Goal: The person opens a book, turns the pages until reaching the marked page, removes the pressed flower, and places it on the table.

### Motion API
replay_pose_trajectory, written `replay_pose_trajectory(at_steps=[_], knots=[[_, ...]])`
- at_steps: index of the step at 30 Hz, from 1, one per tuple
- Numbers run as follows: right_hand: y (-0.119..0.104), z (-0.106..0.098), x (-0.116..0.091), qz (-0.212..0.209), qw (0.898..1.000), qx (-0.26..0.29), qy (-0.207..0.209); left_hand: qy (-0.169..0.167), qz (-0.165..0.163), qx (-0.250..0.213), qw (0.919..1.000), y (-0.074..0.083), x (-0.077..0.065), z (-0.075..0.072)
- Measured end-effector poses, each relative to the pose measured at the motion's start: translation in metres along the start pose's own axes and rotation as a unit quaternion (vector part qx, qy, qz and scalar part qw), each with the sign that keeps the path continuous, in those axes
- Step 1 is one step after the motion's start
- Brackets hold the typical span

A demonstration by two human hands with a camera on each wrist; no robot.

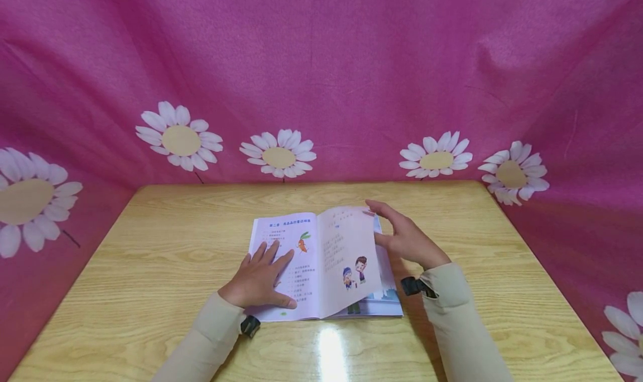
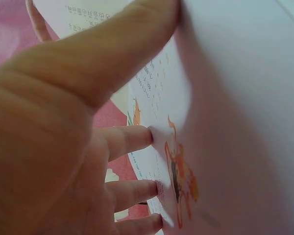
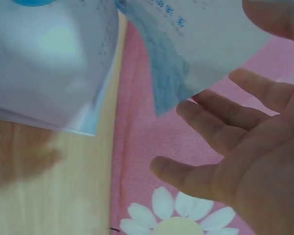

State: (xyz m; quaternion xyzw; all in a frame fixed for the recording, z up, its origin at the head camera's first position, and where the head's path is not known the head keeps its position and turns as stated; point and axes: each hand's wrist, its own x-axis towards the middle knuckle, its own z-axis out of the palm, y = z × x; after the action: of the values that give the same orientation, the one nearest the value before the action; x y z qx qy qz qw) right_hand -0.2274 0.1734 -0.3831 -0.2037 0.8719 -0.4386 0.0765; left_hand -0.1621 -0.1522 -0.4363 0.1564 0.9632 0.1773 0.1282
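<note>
An open booklet with printed text and cartoon pictures lies on the wooden table. My left hand rests on its left page, fingers spread beside a small carrot drawing. In the left wrist view, the fingertips touch the paper. At the right, one page with two cartoon children stands partly raised and curved, uncovering a bluish page beneath. My right hand is at that raised page's outer edge. Its extended fingers touch the edge in the right wrist view, thumb apart from them.
The wooden table extends around the booklet. Behind it and at the sides hangs a pink cloth with large white daisies. Dark bands sit at both wrists, over beige sleeves.
</note>
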Motion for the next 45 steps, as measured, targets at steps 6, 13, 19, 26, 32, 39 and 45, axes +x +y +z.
replay_pose_trajectory(at_steps=[6, 13, 19, 26, 32, 39, 45], knots=[[-0.009, 0.002, -0.002, -0.004, 1.0, -0.016, 0.003, -0.002, -0.007, -0.001, 1.0, 0.0, -0.001, 0.0], [-0.018, 0.021, -0.001, -0.058, 0.998, -0.015, -0.026, 0.011, 0.003, -0.002, 0.9999, 0.0, -0.001, 0.0], [-0.022, 0.045, 0.001, -0.111, 0.989, -0.036, -0.09, 0.016, 0.007, 0.003, 0.9998, 0.001, -0.001, 0.0], [-0.026, 0.068, 0.001, -0.051, 0.985, -0.076, -0.143, 0.016, 0.02, 0.009, 0.9996, -0.001, 0.0, -0.002], [-0.026, 0.081, 0.002, -0.02, 0.982, -0.085, -0.166, 0.014, 0.026, -0.04, 0.9988, -0.009, 0.0, -0.006], [-0.028, 0.091, 0.003, -0.023, 0.979, -0.087, -0.183, 0.027, 0.05, -0.173, 0.9832, -0.027, 0.001, -0.022], [-0.03, 0.098, 0.004, -0.015, 0.976, -0.117, -0.181, 0.014, 0.006, -0.339, 0.9406, -0.033, -0.002, -0.034]])
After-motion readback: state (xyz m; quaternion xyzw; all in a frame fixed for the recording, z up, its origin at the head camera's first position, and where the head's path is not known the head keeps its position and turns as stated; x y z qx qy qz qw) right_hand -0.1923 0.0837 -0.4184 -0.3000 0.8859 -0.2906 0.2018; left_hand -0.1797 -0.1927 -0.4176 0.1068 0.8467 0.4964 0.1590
